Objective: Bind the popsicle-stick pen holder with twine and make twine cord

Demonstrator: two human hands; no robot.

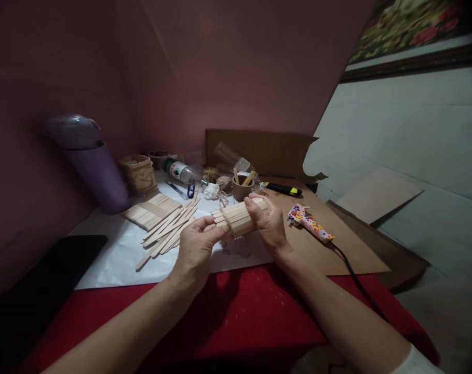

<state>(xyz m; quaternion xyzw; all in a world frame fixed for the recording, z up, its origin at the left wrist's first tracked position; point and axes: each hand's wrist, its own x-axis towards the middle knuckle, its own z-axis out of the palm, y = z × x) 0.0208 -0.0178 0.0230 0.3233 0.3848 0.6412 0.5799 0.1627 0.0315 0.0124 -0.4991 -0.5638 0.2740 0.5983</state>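
Wooden bundle (241, 214), twine (227, 221) round it: left hand (197, 241) pinches one end, right hand (272, 224) clasps the other, loose sticks (166, 230) lie on white paper (119, 262)!

A: What colour is the bundle of sticks (241, 218)?
B: Pale cream, with light-brown twine (228, 224) round it.
A: And the glue gun (311, 225)?
B: Pinkish white, patterned all over in orange, yellow and purple flower-like blotches; its cord (350, 267) is black.
A: What about the cutter (281, 188)?
B: Black, with bright yellow patches.
A: Any larger spreads of colour?
B: White paper (115, 259), brown cardboard (348, 252), a deep red cloth (236, 317).
A: More purple anywhere?
B: The flask (99, 179), muted lilac under a greyish top.
A: And behind?
B: One wall (236, 78) is dusky mauve; the clear bottle (178, 170) wears a green-and-white label.
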